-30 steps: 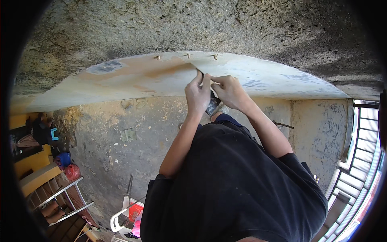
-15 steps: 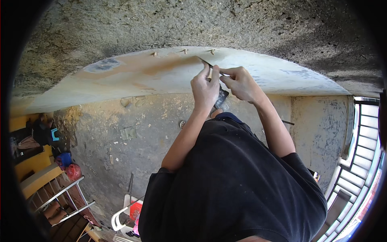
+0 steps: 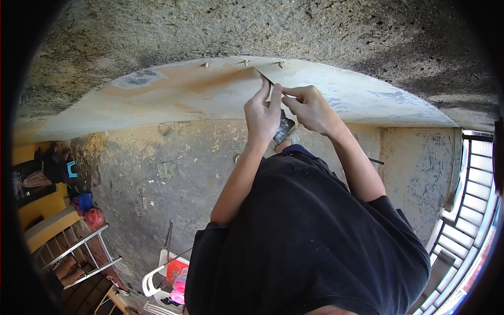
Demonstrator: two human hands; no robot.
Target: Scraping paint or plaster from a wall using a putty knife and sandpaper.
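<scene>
A tan patch [image 3: 184, 79] marks the left of the white wall [image 3: 336, 76], and 3 small pegs [image 3: 245, 62] stand near its top edge. The left hand [image 3: 262, 116] pinches a thin blade [image 3: 269, 80] tightly, its tip at that wall; rightward, the right hand [image 3: 313, 111] pinches the lower end.

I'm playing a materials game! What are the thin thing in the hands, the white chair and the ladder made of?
Thin thing: maybe dull metal, from its straight dark edge; little of it shows, so that's unsure. White chair: probably smooth plastic, with rounded, moulded curves. Ladder: likely bare metal, with silvery rails.
</scene>
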